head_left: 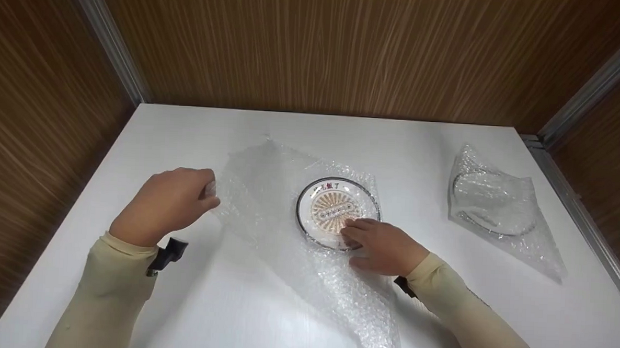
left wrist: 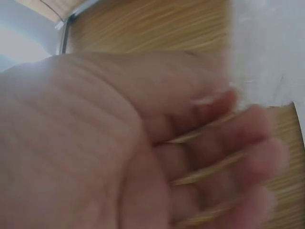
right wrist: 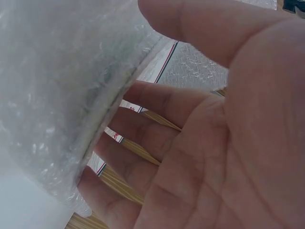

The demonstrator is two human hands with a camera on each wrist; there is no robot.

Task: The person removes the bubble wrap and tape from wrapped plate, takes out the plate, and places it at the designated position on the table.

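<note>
A round white plate (head_left: 335, 188) with a dark rim, an orange sunburst and red lettering lies face up on a sheet of bubble wrap (head_left: 256, 203). At the sheet's left edge my left hand (head_left: 170, 202) pinches the film between thumb and index finger; the left wrist view shows this hand (left wrist: 143, 138) blurred. My right hand (head_left: 385, 245) rests on the plate's lower right, fingertips on its face and thumb by the rim. In the right wrist view, fairly straight fingers (right wrist: 128, 162) reach along the edge of the film-covered plate.
A second round dish (head_left: 492, 203), wrapped in bubble wrap, lies at the right of the white table (head_left: 220, 316). Brown wood-grain panels (head_left: 326, 49) with metal edging stand around the table. A tail of bubble wrap runs toward the near edge.
</note>
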